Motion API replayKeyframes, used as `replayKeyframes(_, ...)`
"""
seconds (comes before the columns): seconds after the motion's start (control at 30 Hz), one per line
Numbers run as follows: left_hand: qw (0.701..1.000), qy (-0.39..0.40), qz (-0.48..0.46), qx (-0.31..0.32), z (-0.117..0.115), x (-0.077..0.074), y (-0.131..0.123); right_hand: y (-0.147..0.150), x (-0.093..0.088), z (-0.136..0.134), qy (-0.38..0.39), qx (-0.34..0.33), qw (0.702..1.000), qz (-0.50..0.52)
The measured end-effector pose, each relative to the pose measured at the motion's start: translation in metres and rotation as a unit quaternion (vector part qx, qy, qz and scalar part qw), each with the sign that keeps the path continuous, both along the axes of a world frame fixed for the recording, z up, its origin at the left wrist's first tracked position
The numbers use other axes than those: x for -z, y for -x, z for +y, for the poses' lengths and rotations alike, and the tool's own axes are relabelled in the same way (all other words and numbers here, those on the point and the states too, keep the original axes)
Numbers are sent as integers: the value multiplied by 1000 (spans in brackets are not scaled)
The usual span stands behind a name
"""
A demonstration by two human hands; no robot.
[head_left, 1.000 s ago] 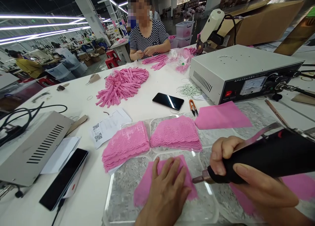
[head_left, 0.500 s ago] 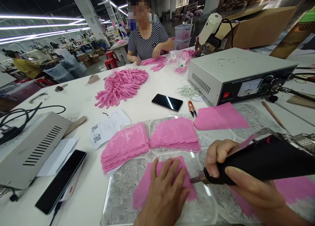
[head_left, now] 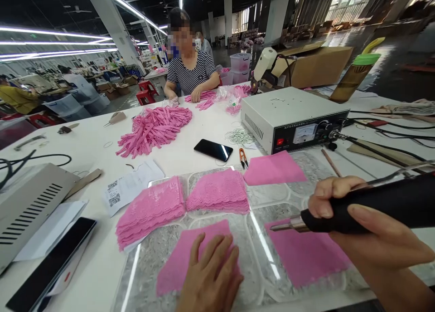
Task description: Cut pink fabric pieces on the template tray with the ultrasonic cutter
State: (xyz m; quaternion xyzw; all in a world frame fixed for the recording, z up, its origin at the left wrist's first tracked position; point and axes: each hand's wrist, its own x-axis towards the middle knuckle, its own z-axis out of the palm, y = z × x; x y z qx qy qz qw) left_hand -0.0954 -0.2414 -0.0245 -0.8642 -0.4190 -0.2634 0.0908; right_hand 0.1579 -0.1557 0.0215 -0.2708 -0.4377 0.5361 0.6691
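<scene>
My left hand (head_left: 214,271) rests with fingers spread on a pink cloth piece (head_left: 180,257), which lies on the clear-covered grey mat (head_left: 258,198). My right hand (head_left: 360,216) is wrapped round a black handheld ultrasonic welder (head_left: 377,207) with a slim metal tip. That tip points left, over the upper corner of a second pink cloth piece (head_left: 302,257); whether it touches the cloth I cannot tell. Behind my left hand sit two stacks of pink lace pieces, a left stack (head_left: 152,201) and a right stack (head_left: 219,189). Another pink cloth (head_left: 275,168) lies farther back.
A grey control box (head_left: 292,110) with a meter stands back right, its cables running right. Thread snips (head_left: 243,158), a black phone (head_left: 213,149) and a heap of pink strips (head_left: 156,128) lie mid-table. A co-worker (head_left: 192,71) sits opposite. At left are another box (head_left: 34,203) and phone (head_left: 50,266).
The welder has moved away from the cloth under my left hand, toward the right-hand cloth piece. My left hand's fingers have lifted slightly and curled. The whole view has shifted.
</scene>
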Motion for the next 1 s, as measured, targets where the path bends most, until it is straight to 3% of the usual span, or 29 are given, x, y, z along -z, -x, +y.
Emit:
replayKeyframes(0.1,999,-15,-25,26,1,9,-30,-10,4,3,-3,25,1000,-2)
replayKeyframes(0.3,995,-45,-84,32,13,31,-80,-10,26,7,-40,-11,999,-16)
replayKeyframes(0.47,996,-55,-71,31,17,37,-82,-9,37,8,-58,-13,998,-19)
replayKeyframes(0.73,997,-66,-42,28,16,58,-80,-12,39,7,-33,-12,999,-22)
replayKeyframes(1.0,996,-74,-46,28,17,58,-82,-7,37,6,-27,-25,999,-25)
